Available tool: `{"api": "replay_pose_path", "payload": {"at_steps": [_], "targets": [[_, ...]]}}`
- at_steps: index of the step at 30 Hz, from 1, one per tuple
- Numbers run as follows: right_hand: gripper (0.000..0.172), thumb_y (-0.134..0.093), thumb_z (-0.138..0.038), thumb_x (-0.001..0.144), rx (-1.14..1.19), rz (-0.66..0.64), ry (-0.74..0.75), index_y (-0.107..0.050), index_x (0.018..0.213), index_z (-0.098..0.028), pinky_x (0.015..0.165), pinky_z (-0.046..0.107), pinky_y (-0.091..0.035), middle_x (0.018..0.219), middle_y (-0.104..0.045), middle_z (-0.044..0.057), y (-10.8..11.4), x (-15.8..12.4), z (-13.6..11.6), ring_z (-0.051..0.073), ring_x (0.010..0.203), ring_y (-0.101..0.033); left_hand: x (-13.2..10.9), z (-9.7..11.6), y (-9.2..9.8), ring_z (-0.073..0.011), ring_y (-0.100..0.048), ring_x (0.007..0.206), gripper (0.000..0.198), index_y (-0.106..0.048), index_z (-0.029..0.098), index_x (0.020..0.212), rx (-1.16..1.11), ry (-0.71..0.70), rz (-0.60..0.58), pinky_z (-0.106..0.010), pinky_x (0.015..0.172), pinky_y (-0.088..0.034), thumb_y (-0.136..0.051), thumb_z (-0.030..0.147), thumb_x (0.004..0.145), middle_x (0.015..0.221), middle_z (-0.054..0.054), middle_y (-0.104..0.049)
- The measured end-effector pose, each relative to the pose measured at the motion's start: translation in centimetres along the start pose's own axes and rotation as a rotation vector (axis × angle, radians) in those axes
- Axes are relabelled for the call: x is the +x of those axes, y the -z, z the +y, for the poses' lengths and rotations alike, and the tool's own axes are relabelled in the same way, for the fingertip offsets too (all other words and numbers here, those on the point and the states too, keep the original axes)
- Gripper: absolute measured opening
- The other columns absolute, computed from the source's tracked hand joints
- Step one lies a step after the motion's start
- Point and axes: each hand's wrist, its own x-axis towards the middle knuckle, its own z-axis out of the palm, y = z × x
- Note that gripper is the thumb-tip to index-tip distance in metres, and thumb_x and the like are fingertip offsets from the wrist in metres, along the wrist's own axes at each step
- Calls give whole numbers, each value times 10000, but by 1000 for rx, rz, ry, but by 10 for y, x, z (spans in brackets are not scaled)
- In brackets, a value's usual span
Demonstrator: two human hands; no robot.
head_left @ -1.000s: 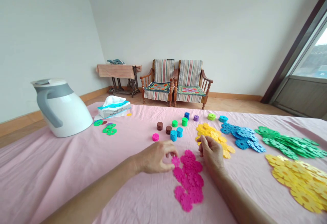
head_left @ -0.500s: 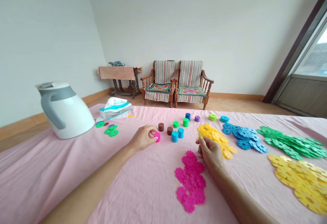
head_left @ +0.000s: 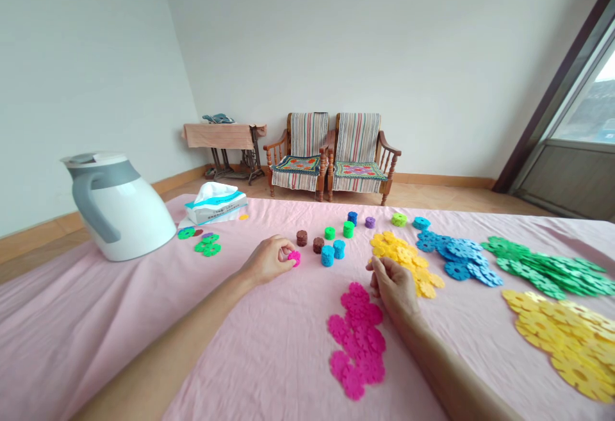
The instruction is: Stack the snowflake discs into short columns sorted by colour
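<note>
My left hand (head_left: 270, 259) is closed in a pinch on small pink flower-shaped discs (head_left: 295, 258), held low over the cloth just in front of a brown stack (head_left: 302, 238). Whether the discs touch the cloth I cannot tell. My right hand (head_left: 394, 284) is closed, thumb against fingers, at the near left side of a yellow disc pile (head_left: 403, 253); anything inside it is hidden. Between the hands stand blue stacks (head_left: 327, 255) and a second brown stack (head_left: 318, 245). Loose pink discs (head_left: 356, 341) lie overlapping, left of my right forearm.
Small green stacks (head_left: 348, 229), a dark blue stack (head_left: 352, 218) and a purple one (head_left: 369, 222) stand farther back. Blue (head_left: 464, 257), green (head_left: 542, 264) and yellow discs (head_left: 571, 338) spread rightward. A white jug (head_left: 125, 216), tissue pack (head_left: 217, 204) and loose green discs (head_left: 209, 247) are leftward.
The whole view has shifted very slightly to the left. The pink discs in my left hand sit a touch lower; my right hand has hardly moved.
</note>
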Motion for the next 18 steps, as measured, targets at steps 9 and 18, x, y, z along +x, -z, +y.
{"api": "replay_pose_path", "payload": {"at_steps": [9, 18], "targets": [[415, -469, -569, 766, 125, 95, -24, -538, 686, -168, 360, 188, -311, 442, -431, -62, 2, 0, -4, 71, 352, -391, -21, 82, 1, -130, -549, 723, 155, -643, 182, 915, -182, -267, -201, -225, 664, -443, -597, 240, 779, 818, -21, -589], [351, -493, -491, 775, 87, 74, -14, -549, 688, -155, 362, 168, -308, 440, -434, -64, 1, 2, -1, 57, 346, -387, -34, 108, -38, -203, -495, 995, 353, -543, 227, 1163, -53, -436, -286, -332, 902, -407, -550, 159, 817, 1053, -58, -543]]}}
